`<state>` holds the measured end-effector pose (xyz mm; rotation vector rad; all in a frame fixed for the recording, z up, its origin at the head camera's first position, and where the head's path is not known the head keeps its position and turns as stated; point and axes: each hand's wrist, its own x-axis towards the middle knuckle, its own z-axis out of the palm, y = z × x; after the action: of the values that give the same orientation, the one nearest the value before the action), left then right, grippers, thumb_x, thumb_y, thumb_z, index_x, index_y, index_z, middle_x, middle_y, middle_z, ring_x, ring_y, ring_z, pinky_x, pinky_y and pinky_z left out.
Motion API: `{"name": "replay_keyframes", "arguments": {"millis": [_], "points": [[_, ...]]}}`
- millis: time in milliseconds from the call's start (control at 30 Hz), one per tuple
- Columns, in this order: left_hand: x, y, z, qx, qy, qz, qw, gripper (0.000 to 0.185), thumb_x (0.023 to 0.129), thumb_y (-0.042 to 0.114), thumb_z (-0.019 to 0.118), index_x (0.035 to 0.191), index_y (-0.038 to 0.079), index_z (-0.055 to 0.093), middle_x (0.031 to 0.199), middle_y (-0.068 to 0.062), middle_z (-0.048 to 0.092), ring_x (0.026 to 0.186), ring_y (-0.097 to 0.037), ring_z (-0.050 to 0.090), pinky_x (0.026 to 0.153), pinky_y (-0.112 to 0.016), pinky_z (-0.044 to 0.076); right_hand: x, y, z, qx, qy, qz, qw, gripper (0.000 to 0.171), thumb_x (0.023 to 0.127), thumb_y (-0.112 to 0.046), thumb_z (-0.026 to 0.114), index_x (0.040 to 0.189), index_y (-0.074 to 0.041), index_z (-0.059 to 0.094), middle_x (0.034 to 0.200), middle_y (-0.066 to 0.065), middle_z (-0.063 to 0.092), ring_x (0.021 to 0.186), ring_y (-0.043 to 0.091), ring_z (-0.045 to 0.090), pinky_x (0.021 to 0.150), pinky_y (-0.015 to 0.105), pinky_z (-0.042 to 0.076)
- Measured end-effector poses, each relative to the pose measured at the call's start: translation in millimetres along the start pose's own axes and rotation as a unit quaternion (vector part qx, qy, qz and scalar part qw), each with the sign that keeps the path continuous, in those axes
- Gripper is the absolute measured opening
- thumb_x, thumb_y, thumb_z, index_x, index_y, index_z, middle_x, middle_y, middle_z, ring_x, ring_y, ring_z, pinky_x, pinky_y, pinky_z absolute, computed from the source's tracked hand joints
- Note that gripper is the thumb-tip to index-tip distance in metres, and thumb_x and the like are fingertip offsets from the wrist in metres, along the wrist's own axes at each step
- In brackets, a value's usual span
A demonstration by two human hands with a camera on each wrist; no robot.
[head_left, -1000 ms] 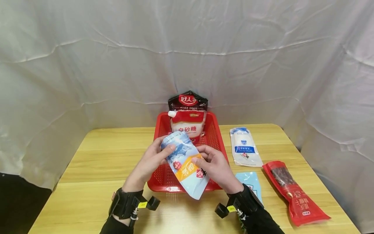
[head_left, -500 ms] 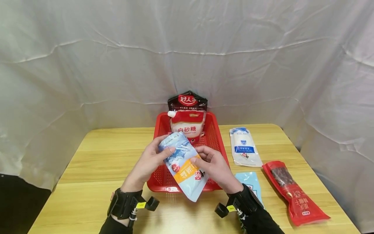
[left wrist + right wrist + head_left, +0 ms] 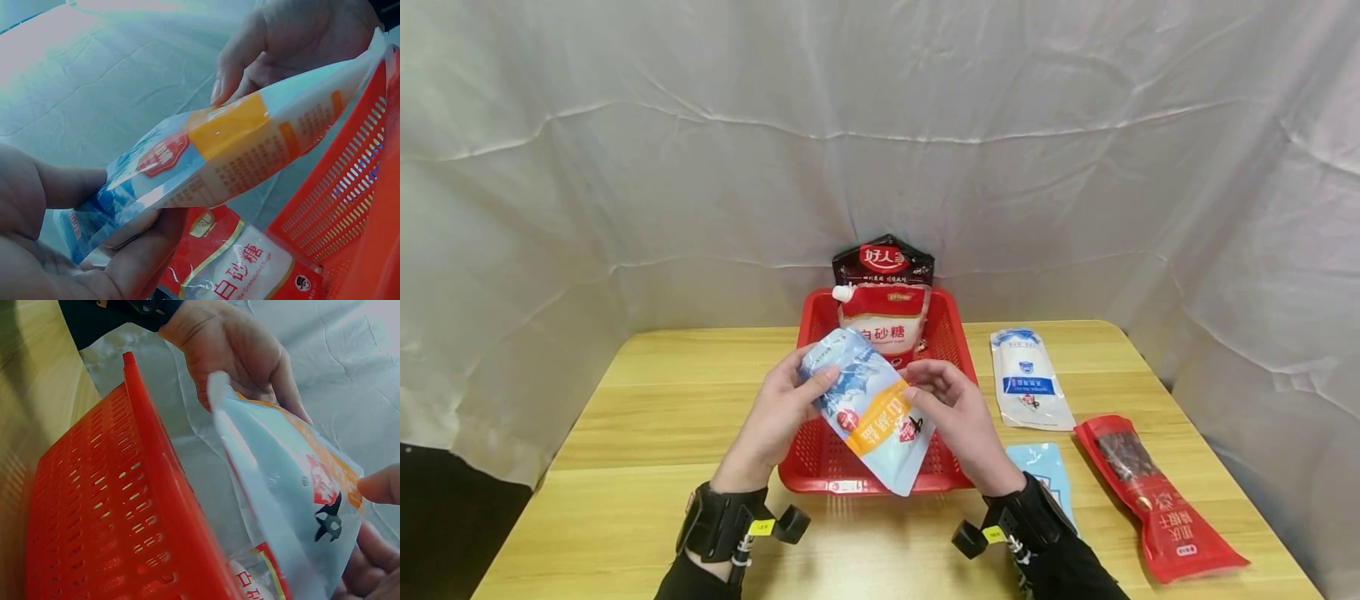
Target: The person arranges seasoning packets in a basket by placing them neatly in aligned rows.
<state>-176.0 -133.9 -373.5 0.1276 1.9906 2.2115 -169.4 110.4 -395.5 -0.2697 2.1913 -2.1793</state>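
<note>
Both hands hold a light blue pouch (image 3: 868, 408) with an orange band over the red basket (image 3: 951, 329). My left hand (image 3: 778, 412) grips its upper left end, thumb on the front. My right hand (image 3: 951, 417) pinches its right edge. In the left wrist view the pouch (image 3: 219, 156) lies between thumb and fingers; in the right wrist view the pouch (image 3: 281, 494) hangs above the basket wall (image 3: 119, 506). A white sugar bag (image 3: 883, 321) and a dark pouch (image 3: 883, 258) stand at the basket's back.
On the wooden table (image 3: 625, 400), right of the basket, lie a white pouch (image 3: 1028, 379), a light blue packet (image 3: 1041, 467) partly under my right wrist, and a long red packet (image 3: 1157, 496). A white cloth backdrop (image 3: 700, 167) surrounds the table.
The pouch has been lifted a little and moved away from me, over the basket, with both hands still holding it.
</note>
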Motion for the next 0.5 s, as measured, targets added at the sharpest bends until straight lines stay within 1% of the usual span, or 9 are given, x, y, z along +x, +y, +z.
{"name": "replay_keyframes", "arguments": {"millis": [100,267,400,500], "points": [[-0.8,0.7,0.0,-0.020,0.013,0.001,0.9997,0.055,0.106,0.016,0.061,0.153,0.001,0.038,0.131,-0.021,0.059,0.101,-0.020,0.071,0.088,-0.032,0.062,1.8,0.4,1.1,0.022,0.012,0.015,1.000,0.046,0.100,-0.008,0.067,0.141,-0.003,0.048,0.141,0.015,0.058,0.123,0.029,0.058,0.098,0.024,0.055],[0.0,1.2,-0.9,-0.064,0.029,0.009,0.9975,0.050,0.107,0.018,0.059,0.149,0.000,0.040,0.129,-0.018,0.061,0.101,-0.019,0.072,0.089,-0.033,0.062,2.8,-0.4,3.4,0.048,0.035,0.039,0.997,0.057,0.100,-0.008,0.066,0.149,-0.006,0.037,0.147,0.012,0.049,0.124,0.029,0.054,0.094,0.025,0.057],[0.5,2.3,-1.8,-0.100,0.044,0.021,0.9938,0.047,0.108,0.015,0.055,0.148,-0.002,0.038,0.126,-0.016,0.060,0.100,-0.017,0.072,0.089,-0.032,0.061,1.6,-1.4,5.8,0.085,0.034,0.055,0.994,0.065,0.099,-0.011,0.067,0.153,-0.007,0.030,0.148,0.013,0.046,0.120,0.028,0.057,0.090,0.030,0.060],[0.0,3.7,-1.9,-0.123,0.054,0.029,0.9905,0.047,0.109,0.015,0.055,0.149,-0.003,0.037,0.125,-0.014,0.060,0.100,-0.016,0.072,0.090,-0.032,0.061,-0.2,-1.0,7.7,0.114,0.025,0.074,0.990,0.069,0.100,-0.014,0.067,0.156,-0.009,0.027,0.150,0.013,0.046,0.117,0.027,0.062,0.092,0.033,0.060]]}}
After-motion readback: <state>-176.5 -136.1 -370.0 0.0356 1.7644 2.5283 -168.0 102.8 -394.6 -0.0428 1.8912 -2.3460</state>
